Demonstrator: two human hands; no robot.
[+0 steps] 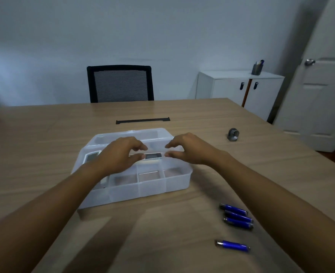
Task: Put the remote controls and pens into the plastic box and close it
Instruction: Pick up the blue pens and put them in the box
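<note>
A clear plastic box (pixel 152 186) with several compartments stands open mid-table, its lid (pixel 131 133) lying flat behind it. A white remote control (pixel 152 155) with a grey display lies across the middle of the box. My left hand (pixel 121 154) pinches its left end between thumb and forefinger. My right hand (pixel 188 149) hovers at its right end, fingers curled and apart, just off it. A second remote control (pixel 91 156) lies in the left compartment, partly hidden by my left arm. Several blue pens (pixel 238 216) lie on the table right of the box, one pen (pixel 233 245) nearer me.
A small grey metal object (pixel 233 134) sits on the table at the right. A black cable slot (pixel 143 121) runs behind the box. Beyond the table stand a black mesh chair (pixel 120 83), a white cabinet (pixel 239 85) with a pen cup (pixel 257 67), and a door (pixel 324 75).
</note>
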